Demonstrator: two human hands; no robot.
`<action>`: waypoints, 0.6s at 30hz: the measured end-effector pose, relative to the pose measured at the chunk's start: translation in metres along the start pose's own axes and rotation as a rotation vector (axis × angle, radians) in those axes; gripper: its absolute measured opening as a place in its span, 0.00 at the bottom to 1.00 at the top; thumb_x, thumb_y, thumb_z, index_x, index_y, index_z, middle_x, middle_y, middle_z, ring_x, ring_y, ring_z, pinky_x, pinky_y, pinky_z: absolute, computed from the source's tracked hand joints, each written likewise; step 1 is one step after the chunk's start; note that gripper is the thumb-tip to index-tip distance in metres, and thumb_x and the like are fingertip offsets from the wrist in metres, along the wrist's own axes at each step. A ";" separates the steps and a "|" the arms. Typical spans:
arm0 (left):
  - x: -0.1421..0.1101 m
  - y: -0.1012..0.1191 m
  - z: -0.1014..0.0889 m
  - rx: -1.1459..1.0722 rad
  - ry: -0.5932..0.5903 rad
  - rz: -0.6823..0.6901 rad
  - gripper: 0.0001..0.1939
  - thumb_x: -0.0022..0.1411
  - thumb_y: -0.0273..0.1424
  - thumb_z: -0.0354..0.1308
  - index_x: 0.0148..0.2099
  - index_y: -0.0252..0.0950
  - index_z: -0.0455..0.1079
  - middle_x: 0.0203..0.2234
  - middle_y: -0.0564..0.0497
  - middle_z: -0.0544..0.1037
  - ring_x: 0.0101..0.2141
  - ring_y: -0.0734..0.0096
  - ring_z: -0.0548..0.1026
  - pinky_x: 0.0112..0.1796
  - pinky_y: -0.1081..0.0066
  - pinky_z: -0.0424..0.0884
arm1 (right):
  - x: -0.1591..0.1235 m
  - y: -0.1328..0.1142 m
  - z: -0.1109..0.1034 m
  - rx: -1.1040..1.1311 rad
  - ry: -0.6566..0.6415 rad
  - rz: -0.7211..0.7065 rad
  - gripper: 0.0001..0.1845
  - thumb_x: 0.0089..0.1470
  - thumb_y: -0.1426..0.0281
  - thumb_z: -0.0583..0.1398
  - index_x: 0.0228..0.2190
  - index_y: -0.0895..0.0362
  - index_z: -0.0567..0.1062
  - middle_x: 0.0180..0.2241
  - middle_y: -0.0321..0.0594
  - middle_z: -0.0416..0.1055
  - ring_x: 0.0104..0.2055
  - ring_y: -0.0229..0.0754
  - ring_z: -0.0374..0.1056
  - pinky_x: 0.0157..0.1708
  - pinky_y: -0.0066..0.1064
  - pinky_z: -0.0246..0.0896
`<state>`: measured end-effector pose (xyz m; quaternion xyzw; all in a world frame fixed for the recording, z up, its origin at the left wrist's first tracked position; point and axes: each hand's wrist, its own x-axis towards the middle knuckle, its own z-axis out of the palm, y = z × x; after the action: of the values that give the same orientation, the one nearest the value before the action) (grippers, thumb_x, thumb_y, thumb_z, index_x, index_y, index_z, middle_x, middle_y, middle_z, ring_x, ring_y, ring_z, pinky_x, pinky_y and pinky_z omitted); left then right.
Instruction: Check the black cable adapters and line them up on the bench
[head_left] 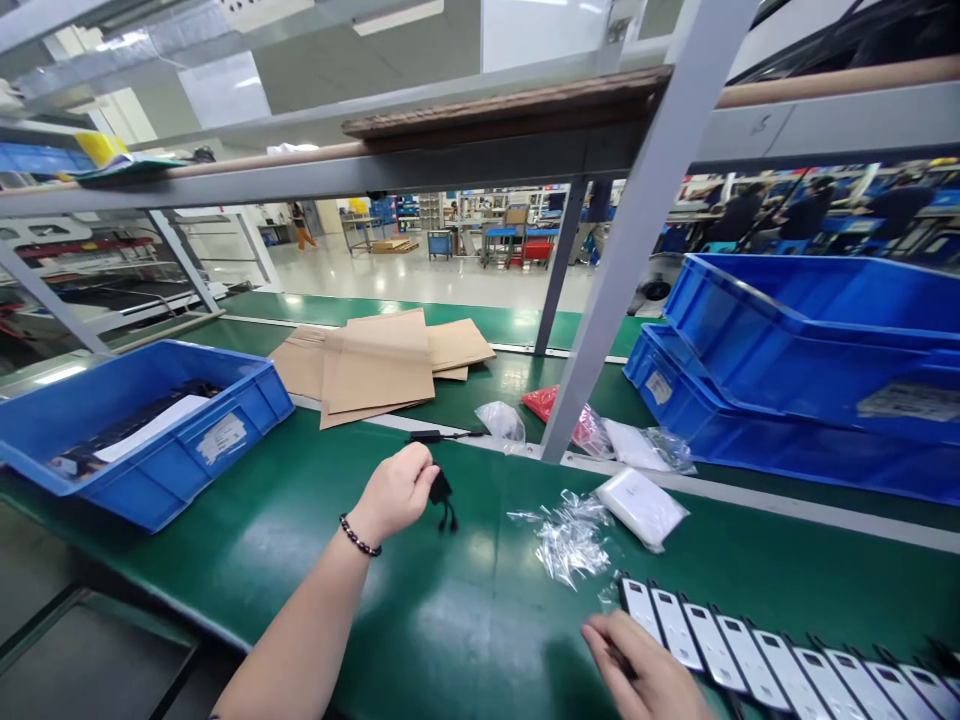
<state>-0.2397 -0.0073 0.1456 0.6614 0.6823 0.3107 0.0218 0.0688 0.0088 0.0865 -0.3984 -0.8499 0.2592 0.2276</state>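
My left hand (399, 490), with a beaded bracelet at the wrist, is pinched over the green bench. From its fingertips hangs a small black thing with short cord ends (442, 494); its exact kind is unclear. Just beyond the hand lies a black stick-like piece with a thin cable (435, 436). My right hand (645, 668) is low at the front edge of the view, its fingers curled in. What those fingers hold, if anything, is hidden. Right beside it runs a row of flat white-and-black devices (772, 665). A heap of small clear plastic bags (574, 540) lies between the hands, farther back.
At left stands a blue bin (217, 480) with dark parts and a white sheet inside. Brown cardboard sheets (379, 370) lie at the back. Stacked blue bins (817, 360) stand at right. A white packet (642, 508) lies near a slanting metal post (622, 240).
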 end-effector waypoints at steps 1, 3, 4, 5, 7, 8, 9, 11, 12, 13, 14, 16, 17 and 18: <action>-0.002 0.014 -0.002 -0.033 -0.021 0.035 0.09 0.58 0.31 0.41 0.26 0.37 0.54 0.23 0.54 0.61 0.25 0.75 0.60 0.28 0.74 0.57 | 0.006 -0.010 0.004 0.059 -0.041 -0.034 0.14 0.54 0.63 0.47 0.31 0.54 0.69 0.26 0.39 0.67 0.26 0.36 0.63 0.27 0.25 0.59; -0.005 0.036 0.000 -0.118 -0.105 0.080 0.09 0.58 0.31 0.42 0.26 0.36 0.54 0.22 0.55 0.61 0.24 0.76 0.59 0.27 0.75 0.56 | 0.015 -0.029 0.013 0.172 -0.143 -0.078 0.15 0.55 0.64 0.46 0.38 0.55 0.68 0.32 0.41 0.67 0.32 0.37 0.64 0.33 0.26 0.58; -0.006 0.045 0.004 -0.164 -0.153 0.096 0.09 0.57 0.30 0.43 0.25 0.36 0.54 0.21 0.55 0.61 0.24 0.76 0.59 0.26 0.75 0.56 | 0.018 -0.037 0.018 0.212 -0.201 -0.086 0.15 0.55 0.65 0.46 0.39 0.55 0.68 0.33 0.41 0.67 0.33 0.37 0.64 0.34 0.26 0.57; -0.007 0.052 0.009 -0.206 -0.194 0.107 0.09 0.57 0.30 0.43 0.25 0.36 0.54 0.21 0.55 0.61 0.24 0.77 0.59 0.26 0.75 0.55 | 0.020 -0.042 0.022 0.236 -0.252 -0.086 0.15 0.55 0.65 0.46 0.38 0.55 0.69 0.33 0.41 0.67 0.34 0.37 0.64 0.34 0.26 0.57; -0.009 0.061 0.022 -0.279 -0.245 0.107 0.09 0.56 0.30 0.44 0.24 0.36 0.54 0.21 0.56 0.61 0.23 0.78 0.59 0.26 0.76 0.55 | 0.020 -0.048 0.029 0.239 -0.312 -0.063 0.15 0.56 0.66 0.46 0.36 0.55 0.70 0.30 0.39 0.68 0.32 0.37 0.63 0.32 0.26 0.56; -0.009 0.062 0.029 -0.310 -0.255 0.096 0.09 0.56 0.30 0.45 0.24 0.36 0.54 0.20 0.56 0.61 0.23 0.78 0.58 0.26 0.76 0.55 | 0.019 -0.048 0.031 0.226 -0.321 -0.045 0.16 0.56 0.65 0.46 0.34 0.55 0.71 0.28 0.39 0.68 0.31 0.37 0.63 0.31 0.26 0.55; -0.009 0.063 0.035 -0.343 -0.260 0.078 0.09 0.56 0.30 0.45 0.24 0.35 0.54 0.20 0.56 0.61 0.23 0.78 0.58 0.26 0.76 0.54 | 0.018 -0.047 0.033 0.208 -0.320 -0.026 0.15 0.56 0.65 0.46 0.33 0.55 0.71 0.27 0.38 0.67 0.30 0.37 0.63 0.30 0.26 0.54; -0.008 0.061 0.047 -0.429 -0.272 0.038 0.10 0.56 0.31 0.45 0.24 0.35 0.54 0.20 0.57 0.60 0.23 0.78 0.58 0.26 0.77 0.54 | 0.015 -0.041 0.034 0.159 -0.313 0.010 0.15 0.55 0.65 0.46 0.29 0.56 0.70 0.26 0.37 0.66 0.28 0.36 0.61 0.28 0.25 0.53; -0.008 0.060 0.053 -0.488 -0.286 0.020 0.11 0.56 0.31 0.45 0.23 0.35 0.54 0.19 0.57 0.59 0.23 0.79 0.57 0.26 0.77 0.54 | 0.013 -0.038 0.035 0.127 -0.311 0.023 0.15 0.55 0.65 0.46 0.27 0.56 0.69 0.24 0.36 0.65 0.27 0.36 0.61 0.27 0.25 0.52; -0.007 0.058 0.058 -0.557 -0.302 0.000 0.11 0.56 0.32 0.45 0.23 0.34 0.54 0.19 0.57 0.59 0.23 0.79 0.57 0.26 0.77 0.54 | 0.012 -0.035 0.035 0.092 -0.310 0.031 0.16 0.55 0.65 0.46 0.23 0.57 0.67 0.23 0.35 0.64 0.25 0.35 0.59 0.26 0.25 0.50; -0.007 0.057 0.063 -0.637 -0.316 -0.025 0.12 0.56 0.33 0.45 0.23 0.34 0.55 0.19 0.57 0.58 0.23 0.79 0.56 0.26 0.77 0.54 | 0.011 -0.032 0.035 0.058 -0.310 0.032 0.17 0.55 0.65 0.46 0.20 0.57 0.65 0.21 0.35 0.62 0.24 0.35 0.58 0.24 0.25 0.49; -0.008 0.056 0.075 -0.813 -0.320 -0.102 0.14 0.56 0.36 0.46 0.23 0.34 0.56 0.18 0.57 0.57 0.22 0.80 0.56 0.25 0.77 0.54 | 0.009 -0.028 0.035 0.006 -0.304 0.017 0.18 0.55 0.65 0.45 0.17 0.57 0.60 0.19 0.33 0.59 0.22 0.34 0.56 0.23 0.24 0.47; -0.010 0.058 0.082 -0.907 -0.309 -0.153 0.14 0.56 0.38 0.46 0.25 0.34 0.58 0.19 0.57 0.57 0.22 0.80 0.56 0.25 0.78 0.55 | 0.008 -0.027 0.035 -0.013 -0.293 0.005 0.18 0.55 0.66 0.45 0.17 0.57 0.58 0.18 0.33 0.59 0.21 0.33 0.55 0.22 0.24 0.47; -0.012 0.060 0.088 -1.009 -0.296 -0.210 0.13 0.55 0.40 0.47 0.29 0.34 0.61 0.20 0.57 0.59 0.22 0.80 0.58 0.25 0.78 0.56 | 0.007 -0.025 0.035 -0.033 -0.272 -0.007 0.18 0.55 0.66 0.45 0.16 0.57 0.57 0.18 0.32 0.58 0.21 0.33 0.55 0.22 0.24 0.47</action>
<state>-0.1462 0.0122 0.0967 0.5335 0.5003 0.4996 0.4642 0.0296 -0.0086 0.0764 -0.3604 -0.8784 0.2959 0.1044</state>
